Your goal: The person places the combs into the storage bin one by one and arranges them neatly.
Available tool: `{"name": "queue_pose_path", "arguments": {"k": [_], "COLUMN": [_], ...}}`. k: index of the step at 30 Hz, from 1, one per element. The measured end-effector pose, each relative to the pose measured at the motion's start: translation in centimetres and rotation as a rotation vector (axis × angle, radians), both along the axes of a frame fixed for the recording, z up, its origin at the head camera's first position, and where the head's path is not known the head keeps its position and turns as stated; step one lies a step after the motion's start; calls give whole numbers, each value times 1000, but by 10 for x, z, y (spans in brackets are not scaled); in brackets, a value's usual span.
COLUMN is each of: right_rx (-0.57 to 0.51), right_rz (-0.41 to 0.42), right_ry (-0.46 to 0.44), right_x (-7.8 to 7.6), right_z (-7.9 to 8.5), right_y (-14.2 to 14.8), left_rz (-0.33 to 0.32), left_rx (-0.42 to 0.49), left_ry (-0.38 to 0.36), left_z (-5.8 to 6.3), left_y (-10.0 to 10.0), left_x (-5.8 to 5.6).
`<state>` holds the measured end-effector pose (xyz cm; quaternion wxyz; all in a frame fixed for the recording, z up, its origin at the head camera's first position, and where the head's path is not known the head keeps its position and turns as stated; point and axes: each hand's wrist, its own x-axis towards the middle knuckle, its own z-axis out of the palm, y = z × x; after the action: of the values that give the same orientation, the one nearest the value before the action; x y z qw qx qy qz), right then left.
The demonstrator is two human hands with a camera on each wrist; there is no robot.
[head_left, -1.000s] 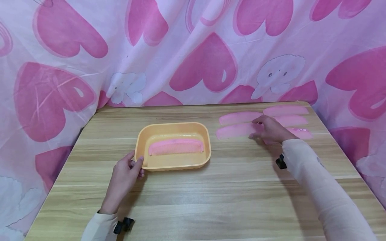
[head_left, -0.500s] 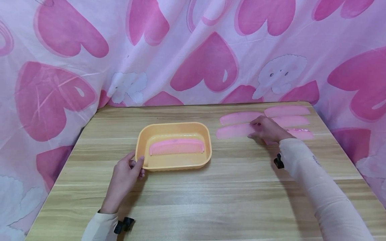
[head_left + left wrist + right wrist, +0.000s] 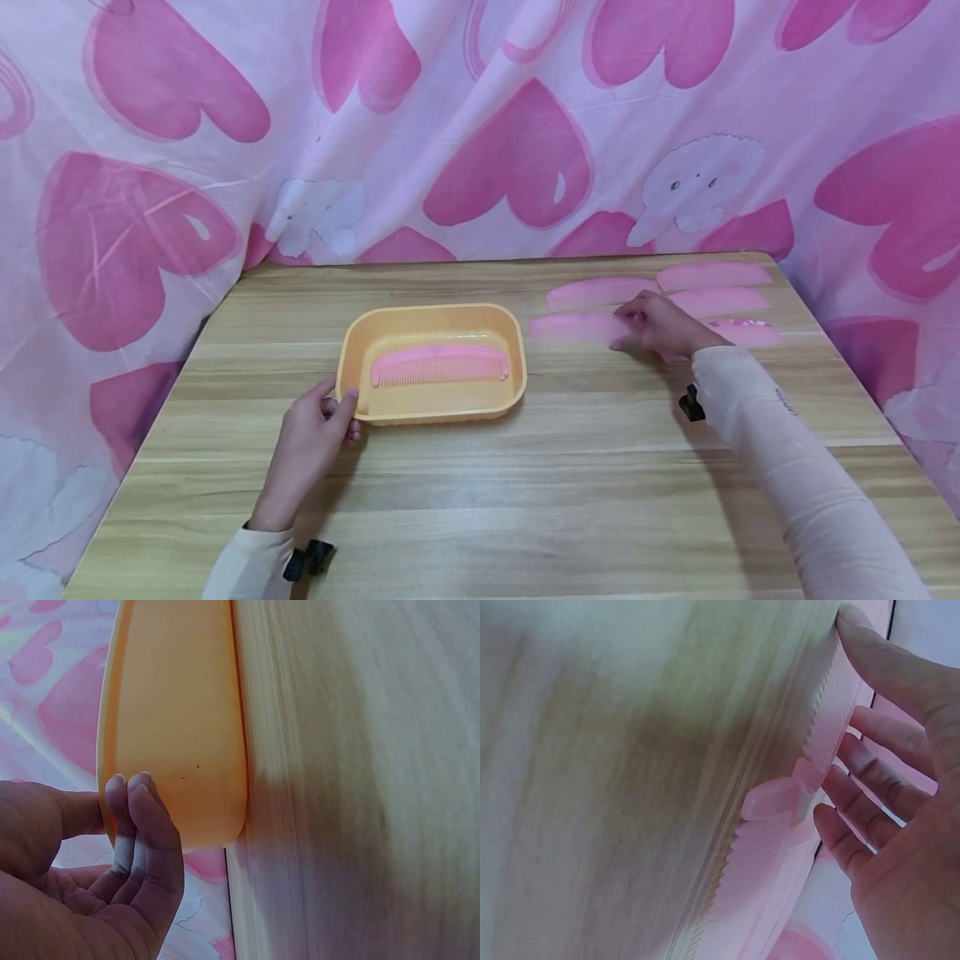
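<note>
My left hand [image 3: 307, 450] grips the near left corner of a yellow-orange plastic tray [image 3: 431, 415], thumb over the rim and fingers against the outer wall, also plain in the left wrist view. A pink comb [image 3: 435, 360] lies inside the tray, teeth toward me. My right hand [image 3: 663, 325] holds the right end of another pink comb [image 3: 573, 327] flat on the table. In the right wrist view its thumb [image 3: 885, 656] is at that comb's toothed side [image 3: 836, 705], with the other fingers along the opposite edge.
Several more pink combs lie in two columns at the back right, among them a far left comb [image 3: 600, 292] and a far right comb [image 3: 712, 275]. The right hand partly covers some. A heart-patterned cloth [image 3: 510, 150] hangs behind the wooden table [image 3: 480, 500].
The right hand has shifted slightly left, and the near left comb has slid left with it. The left hand and the tray stay in place.
</note>
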<state>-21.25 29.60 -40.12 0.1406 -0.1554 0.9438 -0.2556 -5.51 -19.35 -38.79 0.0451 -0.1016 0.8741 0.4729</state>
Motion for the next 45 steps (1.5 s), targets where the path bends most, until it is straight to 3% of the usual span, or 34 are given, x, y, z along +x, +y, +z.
{"name": "queue_pose_path", "arguments": {"k": [15,26,45], "right_rx": [-15,-44,-59], "right_rz": [35,30,40], "right_ry": [62,44,144], "right_x": [1,3,6], "right_z": [-7,-12,-16], "right_y": [-5,-6,-7], "left_rz": [-12,-3,2], "left_rx": [6,6,-1], "left_ry": [11,-14,-10], "left_z": [0,1,2], "left_y": [0,0,1], "left_x": [0,0,1]}}
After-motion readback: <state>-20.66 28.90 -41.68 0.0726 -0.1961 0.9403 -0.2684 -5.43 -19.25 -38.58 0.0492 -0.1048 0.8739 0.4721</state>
